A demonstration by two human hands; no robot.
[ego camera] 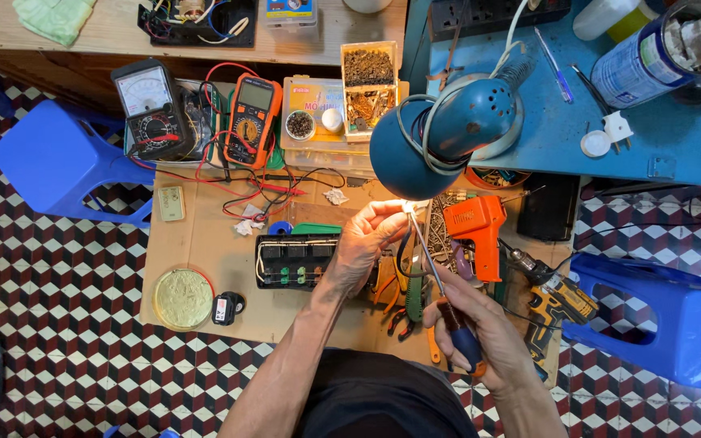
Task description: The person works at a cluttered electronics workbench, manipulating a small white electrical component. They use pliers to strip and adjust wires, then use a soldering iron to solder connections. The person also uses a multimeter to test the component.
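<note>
Two bare hands meet under the blue lamp (456, 122), above the cardboard sheet (204, 243) on the floor. Left hand (364, 241): fingers pinched shut on a tiny part, too small to identify, right at the bulb glare. Right hand (484, 328): fingers wrapped around the screwdriver (446, 300), blue-orange handle low, tip up touching that part. Black relay board (295, 261) just left of the left hand; orange soldering gun (479, 229) just right. Multimeters (251, 120) near the sheet's far edge.
</note>
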